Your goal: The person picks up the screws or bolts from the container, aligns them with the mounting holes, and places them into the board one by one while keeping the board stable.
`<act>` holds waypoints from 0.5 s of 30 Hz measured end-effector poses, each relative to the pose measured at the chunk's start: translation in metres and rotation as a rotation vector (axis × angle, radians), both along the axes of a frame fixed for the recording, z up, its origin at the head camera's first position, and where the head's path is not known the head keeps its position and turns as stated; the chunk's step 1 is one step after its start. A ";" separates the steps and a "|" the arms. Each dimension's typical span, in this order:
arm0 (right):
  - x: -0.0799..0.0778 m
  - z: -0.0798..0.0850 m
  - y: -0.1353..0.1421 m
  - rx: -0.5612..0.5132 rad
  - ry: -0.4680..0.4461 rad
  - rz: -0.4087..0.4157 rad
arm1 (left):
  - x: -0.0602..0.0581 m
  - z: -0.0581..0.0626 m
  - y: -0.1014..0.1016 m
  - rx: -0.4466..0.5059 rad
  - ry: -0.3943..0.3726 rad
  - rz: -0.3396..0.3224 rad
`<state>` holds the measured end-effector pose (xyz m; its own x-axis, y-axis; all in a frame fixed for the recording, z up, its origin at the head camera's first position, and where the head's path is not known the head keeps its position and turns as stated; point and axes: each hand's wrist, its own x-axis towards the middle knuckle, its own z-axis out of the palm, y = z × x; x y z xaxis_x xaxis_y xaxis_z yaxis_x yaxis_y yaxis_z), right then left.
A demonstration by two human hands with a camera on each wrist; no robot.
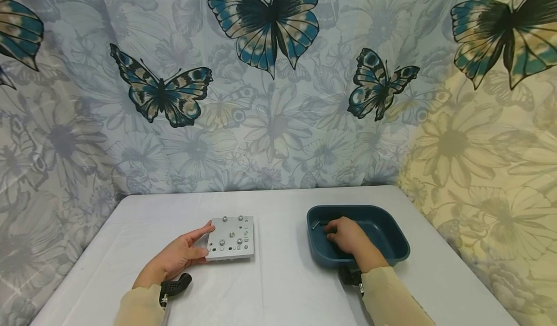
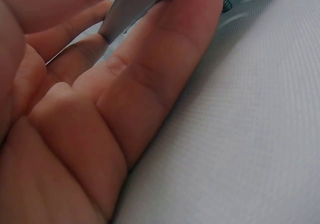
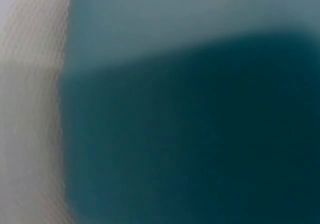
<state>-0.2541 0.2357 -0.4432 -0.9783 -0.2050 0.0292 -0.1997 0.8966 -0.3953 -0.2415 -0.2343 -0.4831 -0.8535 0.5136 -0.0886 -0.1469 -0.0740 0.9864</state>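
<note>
My left hand point(image 1: 177, 256) grips the left edge of a square silver metal plate point(image 1: 224, 254), thumb near its front corner and a finger at the back corner. Several bolts and holes dot the plate's top. Close up in the left wrist view, the plate's edge point(image 2: 132, 9) lies between the fingers, and a threaded bolt end point(image 2: 226, 2) pokes out past a fingertip. My right hand point(image 1: 348, 236) reaches down into a dark blue plastic bin point(image 1: 387, 231), fingers bent beside a small bolt point(image 1: 315, 225). Its fingertips are partly hidden, so whether they pinch anything is unclear.
A white cloth point(image 1: 278, 287) covers the table. Behind it hangs a curtain point(image 1: 278, 137) printed with butterflies and flowers. The bin's wall point(image 3: 165, 134) fills most of the right wrist view, blurred.
</note>
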 end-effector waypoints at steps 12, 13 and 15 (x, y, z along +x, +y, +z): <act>0.003 0.010 0.004 -0.132 -0.037 -0.064 | 0.000 -0.001 0.000 0.011 0.002 0.005; 0.005 0.012 0.005 -0.136 -0.029 -0.068 | 0.000 -0.001 0.000 0.014 0.000 0.004; 0.009 0.019 0.006 -0.138 -0.013 -0.069 | 0.000 -0.001 0.000 0.018 -0.006 0.000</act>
